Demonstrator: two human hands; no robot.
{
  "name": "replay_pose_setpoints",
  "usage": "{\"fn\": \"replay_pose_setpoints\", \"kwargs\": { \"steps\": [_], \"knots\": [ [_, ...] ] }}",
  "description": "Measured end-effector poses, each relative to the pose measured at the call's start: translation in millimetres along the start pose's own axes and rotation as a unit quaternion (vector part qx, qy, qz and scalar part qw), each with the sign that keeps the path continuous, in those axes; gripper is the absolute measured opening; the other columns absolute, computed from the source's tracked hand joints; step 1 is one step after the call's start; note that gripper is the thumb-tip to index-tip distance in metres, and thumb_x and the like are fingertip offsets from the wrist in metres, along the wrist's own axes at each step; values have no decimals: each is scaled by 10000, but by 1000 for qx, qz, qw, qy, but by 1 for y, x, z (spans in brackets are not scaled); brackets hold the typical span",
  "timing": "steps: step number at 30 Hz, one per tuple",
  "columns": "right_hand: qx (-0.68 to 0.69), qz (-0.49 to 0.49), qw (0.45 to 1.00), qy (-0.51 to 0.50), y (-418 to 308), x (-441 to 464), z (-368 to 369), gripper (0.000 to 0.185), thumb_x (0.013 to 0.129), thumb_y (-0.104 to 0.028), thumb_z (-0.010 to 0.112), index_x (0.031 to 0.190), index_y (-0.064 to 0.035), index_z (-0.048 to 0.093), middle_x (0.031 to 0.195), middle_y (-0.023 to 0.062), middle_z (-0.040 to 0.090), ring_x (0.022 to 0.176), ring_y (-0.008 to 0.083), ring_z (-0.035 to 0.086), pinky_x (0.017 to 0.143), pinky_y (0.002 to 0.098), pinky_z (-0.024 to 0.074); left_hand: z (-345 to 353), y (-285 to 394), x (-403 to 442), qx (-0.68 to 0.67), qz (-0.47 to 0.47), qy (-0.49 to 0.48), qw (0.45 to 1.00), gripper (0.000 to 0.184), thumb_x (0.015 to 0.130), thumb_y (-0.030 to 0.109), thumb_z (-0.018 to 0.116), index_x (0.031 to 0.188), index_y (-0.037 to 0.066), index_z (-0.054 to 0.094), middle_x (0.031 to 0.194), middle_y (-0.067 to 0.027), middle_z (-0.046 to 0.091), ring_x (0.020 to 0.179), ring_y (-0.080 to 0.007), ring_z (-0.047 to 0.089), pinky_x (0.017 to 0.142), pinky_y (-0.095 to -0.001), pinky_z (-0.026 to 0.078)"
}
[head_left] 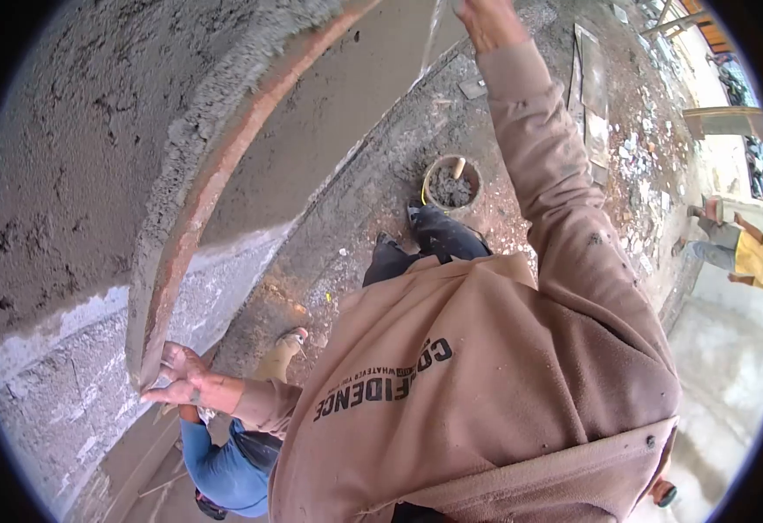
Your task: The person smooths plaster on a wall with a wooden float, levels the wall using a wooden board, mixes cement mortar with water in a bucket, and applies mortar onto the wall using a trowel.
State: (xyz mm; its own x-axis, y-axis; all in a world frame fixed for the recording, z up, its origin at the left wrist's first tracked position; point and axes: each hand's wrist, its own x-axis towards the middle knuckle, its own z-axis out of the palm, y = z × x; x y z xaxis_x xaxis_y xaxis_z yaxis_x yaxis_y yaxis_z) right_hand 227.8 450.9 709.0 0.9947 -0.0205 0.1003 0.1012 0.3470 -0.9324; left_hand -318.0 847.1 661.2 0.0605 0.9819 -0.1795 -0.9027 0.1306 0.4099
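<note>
My left hand (183,376) grips the lower end of a long board (211,187) at the left, its thumb and fingers on either side of the edge. The board has a reddish-brown face, looks curved in this view and runs up past the top edge. Wet grey mortar is heaped along its side, next to the mortar-covered wall (59,174). At the top edge is my right hand (488,24), its fingers mostly cut off by the frame, so what it holds is hidden.
A bucket of mortar (453,185) with a handle sticking out stands on the debris-strewn ground by my feet. A person in blue (229,466) is at the lower left, another in yellow (750,255) at the far right. Planks (592,96) lie at the upper right.
</note>
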Motion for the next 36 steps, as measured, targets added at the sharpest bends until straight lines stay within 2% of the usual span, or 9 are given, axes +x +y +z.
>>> {"fn": "replay_pose_setpoints", "kwargs": {
  "steps": [6, 8, 11, 14, 19, 23, 27, 31, 36],
  "knots": [
    [39, 192, 978, 74, 92, -141, -49, 578, 1006, -394, 481, 1277, 116, 479, 1057, 277, 613, 609, 201, 642, 405, 260, 530, 106, 71, -56, 245, 349, -203, 882, 714, 967, 603, 480, 1365, 11, 452, 1325, -221, 540, 1202, -435, 544, 1050, -671, 384],
    [85, 275, 955, 64, 107, -161, -61, 514, 1012, -317, 468, 1281, 121, 475, 1052, 268, 616, 651, 215, 653, 426, 251, 541, 129, 144, -39, 28, 70, -460, 884, 656, 984, 534, 471, 1362, -1, 445, 1277, -245, 556, 1169, -425, 556, 1016, -665, 398],
    [96, 378, 921, -4, 122, -158, -76, 499, 1074, -417, 335, 1421, -64, 402, 1265, 239, 546, 864, 263, 607, 631, 326, 552, 219, 116, -88, 291, 417, -346, 788, 623, 997, 520, 439, 1330, -6, 471, 1229, -256, 568, 1160, -417, 558, 990, -653, 408],
    [148, 402, 904, 5, 138, -135, -105, 529, 1063, -433, 356, 1434, -56, 370, 1273, 251, 544, 889, 302, 652, 701, 375, 610, 257, 23, -172, 321, 476, -339, 745, 584, 1000, 489, 453, 1286, -17, 512, 1186, -269, 579, 1137, -428, 567, 990, -687, 377],
    [-115, 471, 875, 11, 222, -111, -310, 819, 941, -552, 563, 1502, 4, 349, 1423, 301, 507, 1115, 461, 650, 870, 498, 592, 171, -228, -290, 421, 325, -370, 762, 487, 1005, 394, 461, 1171, -55, 551, 1113, -198, 603, 1065, -324, 623, 873, -465, 613],
    [-330, 499, 800, 34, 264, -194, -624, 551, 929, -335, 613, 1295, 53, 472, 1127, 241, 599, 857, 364, 683, 650, 441, 594, -2, -422, -331, 519, -29, -248, 818, 446, 960, 252, 664, 1313, 43, 488, 1261, -160, 571, 1204, -297, 548, 900, -488, 566],
    [-478, 514, 691, 173, 217, -422, -1009, 336, 918, -186, 621, 1118, 80, 578, 892, 198, 658, 653, 291, 701, 479, 398, 591, -52, -506, -293, 481, -96, -223, 842, 566, 860, 253, 805, 1301, 35, 525, 1309, -152, 562, 1219, -276, 546, 940, -444, 545],
    [-318, 580, 565, 493, -7, -473, -1039, 387, 907, -176, 516, 1192, 86, 521, 1026, 231, 613, 765, 367, 704, 548, 480, 597, -40, -554, -333, 628, -95, -31, 772, 697, 792, 267, 873, 1318, -33, 529, 1311, -130, 585, 1176, -244, 571, 1040, -394, 469],
    [-184, 525, 566, 608, 1, -454, -1070, 349, 919, -159, 505, 1191, 58, 512, 1005, 191, 585, 806, 377, 688, 605, 482, 590, -75, -599, -418, 563, 46, -215, 797, 707, 770, 143, 884, 1346, -32, 515, 1334, -129, 585, 1163, -241, 580, 1061, -369, 452]
  ]
}}
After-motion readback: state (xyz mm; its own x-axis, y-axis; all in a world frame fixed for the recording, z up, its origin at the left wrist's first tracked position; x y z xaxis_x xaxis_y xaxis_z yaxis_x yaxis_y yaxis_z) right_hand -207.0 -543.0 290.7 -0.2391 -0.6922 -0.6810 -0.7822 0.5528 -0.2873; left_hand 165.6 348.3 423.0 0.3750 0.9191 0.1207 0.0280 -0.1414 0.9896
